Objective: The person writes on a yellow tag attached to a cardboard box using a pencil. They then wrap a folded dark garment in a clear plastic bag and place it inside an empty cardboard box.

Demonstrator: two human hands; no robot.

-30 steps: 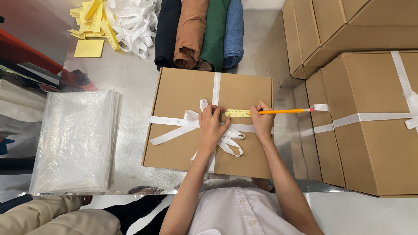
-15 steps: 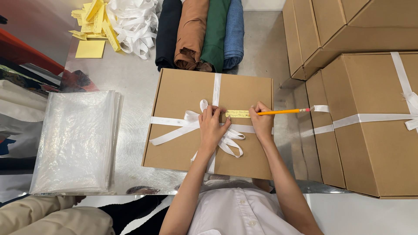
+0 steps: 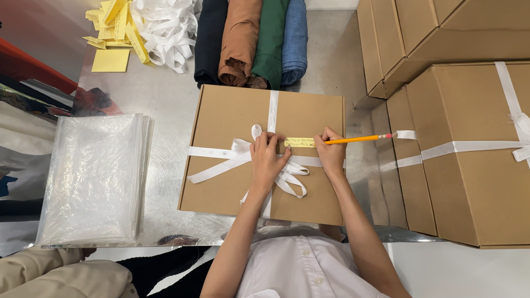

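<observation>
A flat brown cardboard box [image 3: 226, 176] lies on the metal table, tied with a white ribbon [image 3: 212, 170] knotted in a bow at its middle. A narrow yellow paper slip [image 3: 300, 142] rests on the lid just right of the bow. My left hand [image 3: 267, 160] presses flat on the bow and the slip's left end. My right hand [image 3: 330, 151] grips a yellow pencil [image 3: 359, 139], its tip on the slip and its eraser end pointing right.
A stack of clear plastic bags [image 3: 94, 179] lies left of the box. Rolled fabrics [image 3: 251, 41] in black, brown, green and blue sit behind it. Yellow slips [image 3: 113, 33] and loose white ribbons [image 3: 165, 27] lie far left. Ribbon-tied cardboard boxes [image 3: 469, 149] stand stacked at right.
</observation>
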